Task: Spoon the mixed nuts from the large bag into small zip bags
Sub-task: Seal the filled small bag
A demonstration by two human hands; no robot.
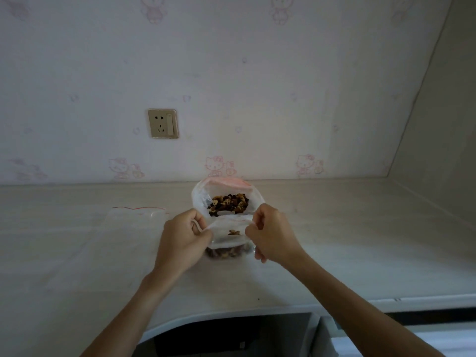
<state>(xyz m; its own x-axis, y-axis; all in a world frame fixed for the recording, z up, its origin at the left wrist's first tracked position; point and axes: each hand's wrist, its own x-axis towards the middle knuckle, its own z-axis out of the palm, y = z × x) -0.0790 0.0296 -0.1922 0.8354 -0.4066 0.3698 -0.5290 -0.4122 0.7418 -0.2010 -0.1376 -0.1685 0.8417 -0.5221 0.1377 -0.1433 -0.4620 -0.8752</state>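
A large white plastic bag (201, 197) stands open on the desk near the wall, with mixed nuts (229, 202) showing inside and a white spoon (226, 213) lying on them. Just in front of it I hold a small clear zip bag (226, 240) with nuts in its bottom. My left hand (180, 240) pinches the bag's left top edge. My right hand (270, 235) pinches the right top edge. The bag's mouth is stretched between both hands.
Empty clear zip bags with a red strip (139, 215) lie flat on the desk to the left. A wall socket (162, 123) is above them. The pale desk top (360, 240) meets a side wall on the right; its curved front edge runs below my arms.
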